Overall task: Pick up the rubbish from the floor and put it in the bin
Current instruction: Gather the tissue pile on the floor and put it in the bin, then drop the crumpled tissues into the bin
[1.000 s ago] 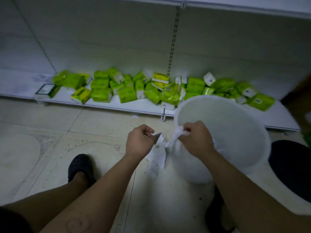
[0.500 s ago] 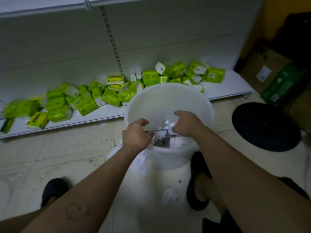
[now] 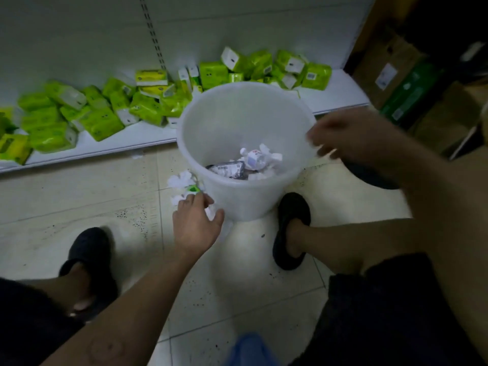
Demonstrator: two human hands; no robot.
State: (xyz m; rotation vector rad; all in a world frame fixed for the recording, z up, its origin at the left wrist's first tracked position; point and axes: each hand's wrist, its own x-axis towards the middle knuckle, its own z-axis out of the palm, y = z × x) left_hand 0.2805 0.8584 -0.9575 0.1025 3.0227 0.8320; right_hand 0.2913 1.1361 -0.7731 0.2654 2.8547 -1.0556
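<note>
A white plastic bin (image 3: 264,202) stands on the tiled floor in front of me. Crumpled white paper and a dark wrapper (image 3: 245,166) lie at its bottom. On the floor at the bin's left lies a heap of crumpled white tissue with a green scrap (image 3: 183,184). My left hand (image 3: 196,223) is down at that heap, fingers apart and touching the tissue; I cannot see a firm hold. My right hand (image 3: 348,137) is blurred, just past the bin's right rim, fingers spread and holding nothing.
Several green and yellow tissue packs (image 3: 105,112) lie along a low white shelf (image 3: 118,140) behind the bin. My black slippers (image 3: 290,231) flank the bin. A dark round thing (image 3: 369,175) lies on the floor at right; cardboard boxes (image 3: 396,67) stand beyond.
Both hands have let the paper and wrapper fall into the bin. My left hand dropped to the tissue on the floor at the bin's left. My right hand swung right, off the rim.
</note>
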